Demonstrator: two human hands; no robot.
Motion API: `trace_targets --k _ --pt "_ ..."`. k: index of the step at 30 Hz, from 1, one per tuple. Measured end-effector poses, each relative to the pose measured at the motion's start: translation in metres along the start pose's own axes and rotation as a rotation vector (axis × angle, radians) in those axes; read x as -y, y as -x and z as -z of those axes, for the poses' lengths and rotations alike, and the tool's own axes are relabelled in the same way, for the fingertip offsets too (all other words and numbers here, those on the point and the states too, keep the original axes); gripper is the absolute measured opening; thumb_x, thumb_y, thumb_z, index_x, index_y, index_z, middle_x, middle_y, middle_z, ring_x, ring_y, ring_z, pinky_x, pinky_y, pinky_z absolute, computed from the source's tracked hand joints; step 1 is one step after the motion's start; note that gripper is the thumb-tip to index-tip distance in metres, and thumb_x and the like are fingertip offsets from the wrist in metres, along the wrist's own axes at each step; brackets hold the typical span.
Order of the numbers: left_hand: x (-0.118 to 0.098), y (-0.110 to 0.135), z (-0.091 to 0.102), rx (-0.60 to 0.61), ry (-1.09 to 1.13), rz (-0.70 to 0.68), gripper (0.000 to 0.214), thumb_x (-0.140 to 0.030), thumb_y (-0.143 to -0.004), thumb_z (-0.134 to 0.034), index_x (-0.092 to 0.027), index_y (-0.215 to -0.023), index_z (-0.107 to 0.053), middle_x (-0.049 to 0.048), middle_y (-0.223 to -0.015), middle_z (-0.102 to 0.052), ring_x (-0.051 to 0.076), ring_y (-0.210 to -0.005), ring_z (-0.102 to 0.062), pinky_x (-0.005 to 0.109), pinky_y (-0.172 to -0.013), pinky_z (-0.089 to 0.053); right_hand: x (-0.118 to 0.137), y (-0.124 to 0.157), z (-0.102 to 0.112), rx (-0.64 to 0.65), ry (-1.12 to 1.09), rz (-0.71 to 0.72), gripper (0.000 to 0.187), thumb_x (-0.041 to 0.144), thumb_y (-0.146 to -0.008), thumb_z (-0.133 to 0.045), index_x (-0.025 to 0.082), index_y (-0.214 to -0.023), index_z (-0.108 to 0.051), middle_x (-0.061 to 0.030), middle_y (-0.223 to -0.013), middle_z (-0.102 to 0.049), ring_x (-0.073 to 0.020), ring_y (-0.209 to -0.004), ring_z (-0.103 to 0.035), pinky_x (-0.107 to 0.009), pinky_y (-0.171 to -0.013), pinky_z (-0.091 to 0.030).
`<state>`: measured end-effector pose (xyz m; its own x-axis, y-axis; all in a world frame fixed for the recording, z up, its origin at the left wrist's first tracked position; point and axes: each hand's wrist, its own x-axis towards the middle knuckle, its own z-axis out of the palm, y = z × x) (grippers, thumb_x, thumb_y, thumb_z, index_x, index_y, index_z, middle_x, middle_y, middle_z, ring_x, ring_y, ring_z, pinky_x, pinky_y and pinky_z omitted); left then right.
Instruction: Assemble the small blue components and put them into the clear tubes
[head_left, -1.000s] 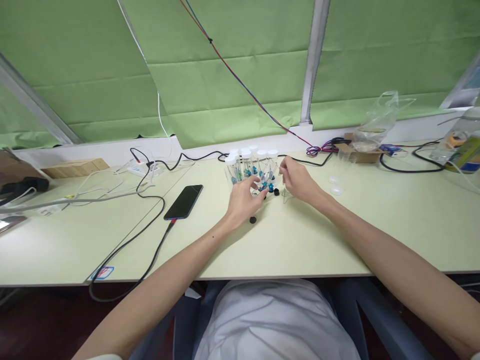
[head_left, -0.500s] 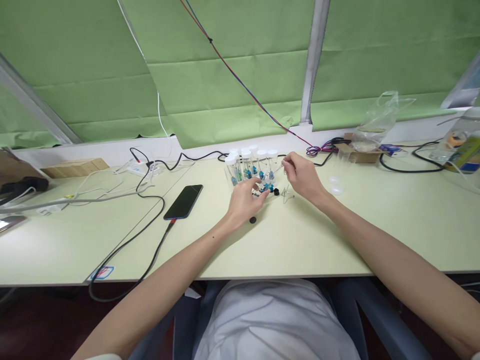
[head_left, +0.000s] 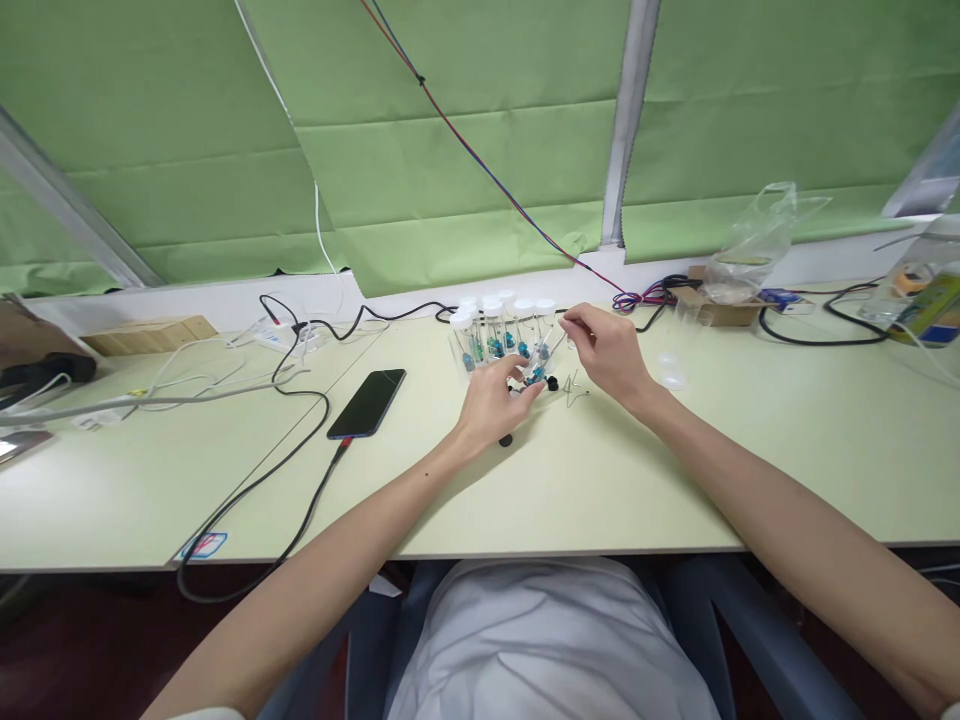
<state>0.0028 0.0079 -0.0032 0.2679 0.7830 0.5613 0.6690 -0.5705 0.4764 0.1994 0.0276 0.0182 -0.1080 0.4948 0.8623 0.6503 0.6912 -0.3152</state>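
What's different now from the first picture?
The right hand has shifted slightly right, uncovering more of the thin, bent, silvery wires. Anything taken or let go is too small to tell. The left hand barely moved; the white-capped clear tubes and flat black phone stayed put.

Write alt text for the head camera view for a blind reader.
A person's bare left hand and right hand work close together beside white-capped clear tubes on a pale table; what they hold is too small to tell. A dark phone lies to the left, and green coverings hang behind.
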Motion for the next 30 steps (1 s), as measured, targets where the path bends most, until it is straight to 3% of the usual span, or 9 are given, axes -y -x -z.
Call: trace_targets --k 8,20,30 --pt "-0.0017 0.0002 0.0006 -0.006 0.049 0.042 0.029 -0.036 -0.082 -0.072 -0.019 -0.106 -0.070 0.0039 -0.091 -0.075 0.013 -0.056 -0.060 0.030 -0.067 -0.051 -0.0030 0.0024 -0.0027 0.011 -0.029 -0.032 0.023 0.033 -0.102 -0.042 0.022 -0.088 -0.057 -0.0064 -0.079 -0.065 -0.0204 -0.074 -0.060 -0.032 -0.068 -0.047" --pt "-0.0026 0.0002 0.0008 -0.010 0.087 0.056 0.028 -0.035 -0.083 -0.070 -0.018 -0.105 -0.069 0.0028 -0.084 -0.074 0.011 -0.052 -0.056 0.029 -0.063 -0.049 0.0024 0.0026 -0.0021 -0.066 -0.136 -0.037 0.017 0.033 -0.100 -0.048 0.021 -0.094 -0.059 -0.0085 -0.092 -0.064 -0.0178 -0.069 -0.060 -0.033 -0.067 -0.052" --pt "-0.0037 0.0001 0.0012 -0.014 0.096 0.058 0.028 -0.037 -0.083 -0.070 -0.019 -0.104 -0.068 0.0028 -0.083 -0.073 0.012 -0.052 -0.057 0.028 -0.060 -0.048 0.0058 0.0030 -0.0018 -0.039 -0.188 -0.035 0.014 0.033 -0.098 -0.051 0.022 -0.096 -0.060 -0.0086 -0.093 -0.061 -0.0190 -0.077 -0.062 -0.032 -0.065 -0.055"
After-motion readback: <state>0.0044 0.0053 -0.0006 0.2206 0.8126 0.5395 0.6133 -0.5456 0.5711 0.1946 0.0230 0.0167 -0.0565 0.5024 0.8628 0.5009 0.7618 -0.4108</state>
